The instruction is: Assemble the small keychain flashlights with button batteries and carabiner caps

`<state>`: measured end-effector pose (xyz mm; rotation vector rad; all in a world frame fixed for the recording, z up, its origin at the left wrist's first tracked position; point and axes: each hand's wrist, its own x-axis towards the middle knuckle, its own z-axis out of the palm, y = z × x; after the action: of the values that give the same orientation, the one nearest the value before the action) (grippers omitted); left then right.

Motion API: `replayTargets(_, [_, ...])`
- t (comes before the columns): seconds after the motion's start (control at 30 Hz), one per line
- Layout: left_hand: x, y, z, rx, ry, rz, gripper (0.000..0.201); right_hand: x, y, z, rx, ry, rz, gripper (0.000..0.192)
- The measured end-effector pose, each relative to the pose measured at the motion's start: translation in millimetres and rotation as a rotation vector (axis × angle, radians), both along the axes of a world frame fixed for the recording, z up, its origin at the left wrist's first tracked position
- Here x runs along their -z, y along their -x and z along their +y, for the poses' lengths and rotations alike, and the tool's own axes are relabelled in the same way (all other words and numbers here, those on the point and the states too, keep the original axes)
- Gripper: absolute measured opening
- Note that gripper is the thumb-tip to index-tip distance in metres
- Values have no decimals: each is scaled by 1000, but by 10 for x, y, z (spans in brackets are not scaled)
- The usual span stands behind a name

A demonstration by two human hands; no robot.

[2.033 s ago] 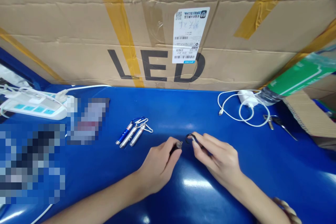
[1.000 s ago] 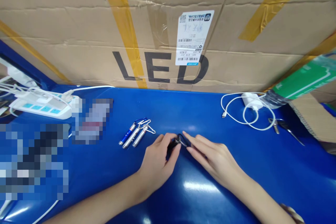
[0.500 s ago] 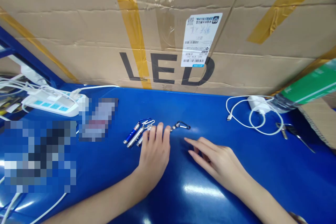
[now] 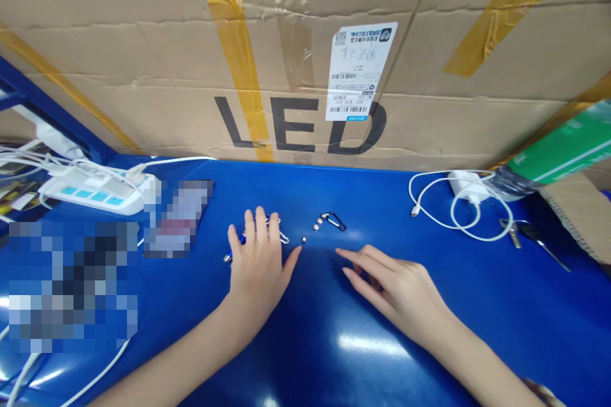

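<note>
My left hand (image 4: 258,267) lies flat, fingers spread, on the small keychain flashlights (image 4: 280,235), hiding most of them. Only their wire clips and a blue tip show. Just right of its thumb a tiny silver round piece (image 4: 303,240) sits on the blue table (image 4: 334,343). Beyond that lies a black clip with a silver end cap (image 4: 331,221), touched by neither hand. My right hand (image 4: 396,289) rests on the table with fingers stretched toward the left, holding nothing.
A big cardboard box marked LED (image 4: 305,63) walls off the back. A white power strip (image 4: 90,194) with cables is at the left. At the right lie a white charger with coiled cable (image 4: 458,200), keys (image 4: 520,232) and a green-labelled bottle (image 4: 548,159).
Both hands held a small black flashlight and its clip together. The left hand then set the clip part down and slid left onto the flashlights; the right hand let go and stays resting.
</note>
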<state>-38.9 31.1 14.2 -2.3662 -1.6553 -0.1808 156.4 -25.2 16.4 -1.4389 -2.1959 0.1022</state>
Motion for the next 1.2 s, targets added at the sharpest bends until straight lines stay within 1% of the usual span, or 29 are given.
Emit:
replayTargets(0.13, [-64, -24, 36, 127, 10, -92, 41, 0, 3, -8, 23, -13, 1, 33])
replayTargets(0.2, [-62, -38, 48, 182, 34, -153, 37, 1, 6, -12, 34, -13, 7, 31])
replayTargets(0.27, [-48, -49, 45, 272, 57, -224, 32, 6, 11, -14, 46, -9, 16, 29])
replayTargets(0.33, [-41, -61, 12, 419, 65, -312, 25, 18, 11, -8, 67, -2, 13, 28])
replayTargets(0.4, [-50, -77, -61, 611, 74, -395, 22, 42, 2, 4, 102, 8, -17, 29])
replayTargets(0.43, [-59, -87, -111, 708, 117, -394, 21, 58, -7, 13, 120, 15, -38, 29])
replayTargets(0.47, [-67, -98, -166, 789, 108, -395, 20, 76, -18, 22, 133, 25, -57, 31])
replayTargets(0.5, [-72, -110, -222, 846, 79, -378, 21, 95, -29, 31, 141, 37, -71, 33])
replayTargets(0.53, [-73, -121, -276, 868, 71, -341, 21, 113, -39, 40, 141, 51, -80, 35])
replayTargets(0.6, [-59, -141, -359, 863, 41, -275, 20, 143, -48, 53, 126, 84, -88, 42])
replayTargets(0.63, [-47, -148, -385, 840, -5, -253, 19, 153, -46, 57, 113, 102, -94, 45])
replayTargets(0.67, [-33, -153, -398, 788, -40, -241, 18, 160, -38, 59, 99, 120, -102, 47])
replayTargets(0.73, [-10, -152, -398, 615, -99, -216, 18, 163, -11, 60, 70, 147, -125, 51])
replayTargets(0.83, [2, -122, -370, 301, -108, -86, 28, 157, 31, 63, 37, 171, -161, 54])
replayTargets(0.9, [2, -91, -363, 157, -69, 41, 34, 157, 45, 71, 26, 181, -173, 56])
replayTargets(0.93, [4, -75, -366, 114, -44, 95, 37, 160, 47, 76, 24, 183, -174, 56])
replayTargets(1.0, [13, -47, -379, 71, 11, 172, 41, 171, 43, 88, 17, 176, -170, 57])
replayTargets(1.07, [30, -25, -390, 59, 43, 221, 43, 185, 37, 98, 9, 162, -168, 57])
replayTargets(1.2, [59, 0, -378, 45, 32, 277, 48, 205, 23, 110, 11, 142, -180, 55])
